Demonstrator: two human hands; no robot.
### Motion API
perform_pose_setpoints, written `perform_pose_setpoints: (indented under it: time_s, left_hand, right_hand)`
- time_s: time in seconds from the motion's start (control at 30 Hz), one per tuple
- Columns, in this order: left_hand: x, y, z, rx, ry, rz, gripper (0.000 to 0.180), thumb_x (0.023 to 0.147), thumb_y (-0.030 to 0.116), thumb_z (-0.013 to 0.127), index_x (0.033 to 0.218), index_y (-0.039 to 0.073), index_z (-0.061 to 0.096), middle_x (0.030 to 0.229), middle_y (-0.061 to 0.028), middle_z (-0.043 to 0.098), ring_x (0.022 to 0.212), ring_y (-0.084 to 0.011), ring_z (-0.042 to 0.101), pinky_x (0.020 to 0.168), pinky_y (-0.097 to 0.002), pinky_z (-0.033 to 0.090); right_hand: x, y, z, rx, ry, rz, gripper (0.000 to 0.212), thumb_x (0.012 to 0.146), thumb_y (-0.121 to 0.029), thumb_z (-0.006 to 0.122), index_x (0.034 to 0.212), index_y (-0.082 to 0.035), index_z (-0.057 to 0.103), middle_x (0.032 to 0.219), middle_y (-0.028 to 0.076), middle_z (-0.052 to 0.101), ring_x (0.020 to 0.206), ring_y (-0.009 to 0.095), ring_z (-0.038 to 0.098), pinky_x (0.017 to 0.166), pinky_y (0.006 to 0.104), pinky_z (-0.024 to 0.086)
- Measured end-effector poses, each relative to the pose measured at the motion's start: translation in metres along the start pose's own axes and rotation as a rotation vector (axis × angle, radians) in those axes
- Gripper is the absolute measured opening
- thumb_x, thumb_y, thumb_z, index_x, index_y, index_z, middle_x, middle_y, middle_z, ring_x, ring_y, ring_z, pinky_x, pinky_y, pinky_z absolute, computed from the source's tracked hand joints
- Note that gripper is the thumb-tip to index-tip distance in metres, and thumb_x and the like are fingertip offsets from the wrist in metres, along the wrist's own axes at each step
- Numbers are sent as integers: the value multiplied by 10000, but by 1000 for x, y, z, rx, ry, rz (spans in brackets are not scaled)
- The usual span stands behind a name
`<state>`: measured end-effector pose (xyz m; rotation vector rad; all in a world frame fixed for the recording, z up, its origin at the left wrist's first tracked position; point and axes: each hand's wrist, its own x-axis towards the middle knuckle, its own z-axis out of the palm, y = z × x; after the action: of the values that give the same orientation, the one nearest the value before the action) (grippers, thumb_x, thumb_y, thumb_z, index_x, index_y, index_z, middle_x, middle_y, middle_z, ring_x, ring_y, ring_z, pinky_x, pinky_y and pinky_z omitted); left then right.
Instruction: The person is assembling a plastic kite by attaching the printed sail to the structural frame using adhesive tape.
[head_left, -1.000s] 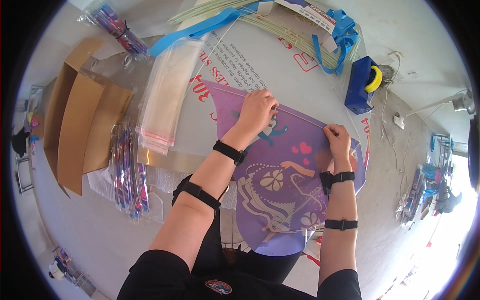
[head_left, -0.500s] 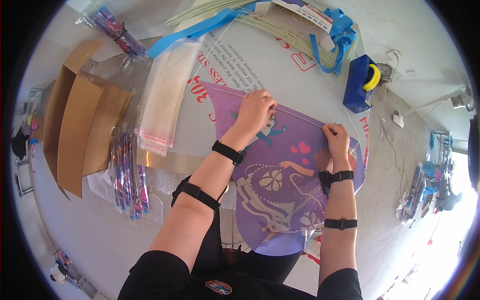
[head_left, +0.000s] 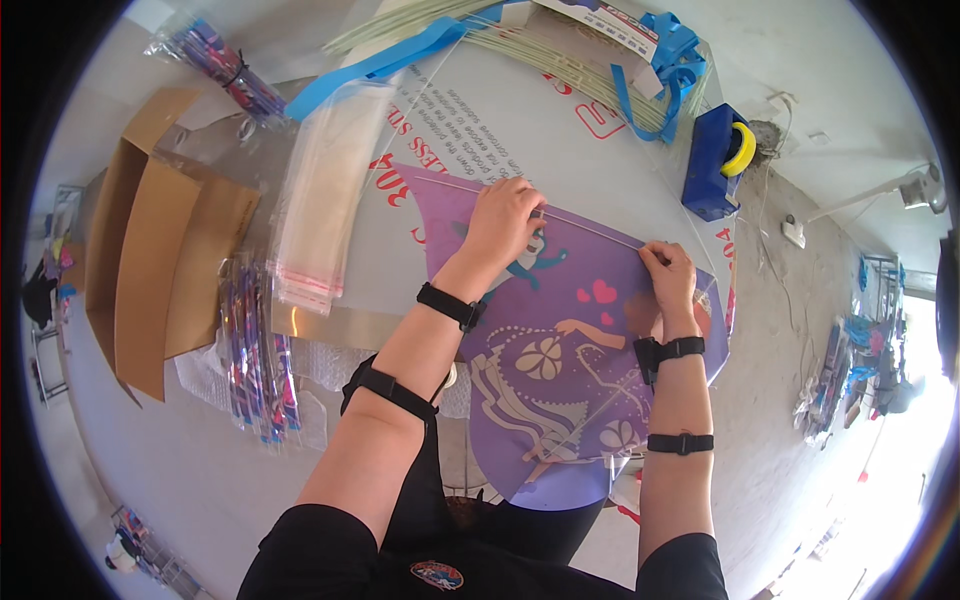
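Observation:
A purple kite [head_left: 545, 370], printed with a white-patterned dress and pink hearts, lies over the table's near edge and hangs down toward my lap. Along its upper edge runs a thin pale rod [head_left: 590, 228]. My left hand [head_left: 503, 222] is closed at this edge, fingers curled down on the rod beside a blue printed figure. Farther right, my right hand [head_left: 670, 278] pinches the rod between thumb and fingers near the kite's right side. Part of the print is hidden under my right hand and wrist.
Clear plastic sleeves [head_left: 325, 200] lie on the left of the table [head_left: 570, 140]. Pale rods [head_left: 545, 60], blue ribbon [head_left: 680, 65] and an open box [head_left: 600, 35] are at the back. A blue tape dispenser [head_left: 712, 165] stands right. A cardboard box [head_left: 155, 270] and wrapped bundles [head_left: 258, 350] are left.
Both hands keep their grip on the rod at the kite's edge. The whole view has shifted very slightly; hardly anything else differs.

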<state>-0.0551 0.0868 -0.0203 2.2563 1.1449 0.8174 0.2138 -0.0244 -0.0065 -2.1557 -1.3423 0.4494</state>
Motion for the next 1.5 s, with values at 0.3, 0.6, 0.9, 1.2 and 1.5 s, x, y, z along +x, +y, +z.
perform_pose_setpoints:
  time_s: [0.3,0.6,0.9,1.2,1.5]
  left_hand:
    - [-17,-5,-32,188,66,-4,270,803,50,636,1070,16,612,1071,-136,603,994,-339,568,847,-420,468]
    - [-54,-14,-41,314,-46,-151,380,857,55,562,1233,6,538,1342,-184,471,1202,-355,470,978,-446,416]
    - [-44,-10,-39,350,-83,-129,401,888,48,480,1287,20,511,1391,-128,452,1191,-320,465,974,-430,411]
    - [-40,-9,-43,365,-108,-177,461,846,10,468,1305,19,497,1411,-110,442,1188,-303,463,978,-423,406]
    - [-42,-5,-39,351,-91,-199,471,839,4,477,1309,15,493,1417,-117,438,1252,-337,420,1045,-436,353]
  right_hand:
    - [8,27,2,130,-32,56,148,756,-152,711,886,-80,711,715,39,621,662,141,572,621,282,449]
    - [-11,19,-15,110,64,-47,175,789,-72,662,962,-58,687,838,102,655,769,209,634,722,304,498]
    - [-7,4,-13,-57,-21,37,132,770,-160,693,860,-67,670,805,82,648,739,222,622,674,333,486]
    - [2,8,-6,-19,-29,198,218,756,-283,727,836,-88,671,699,34,627,660,176,600,611,322,465]
    - [0,6,-8,-84,-7,194,240,739,-302,738,800,-83,660,690,29,617,663,175,592,612,325,458]
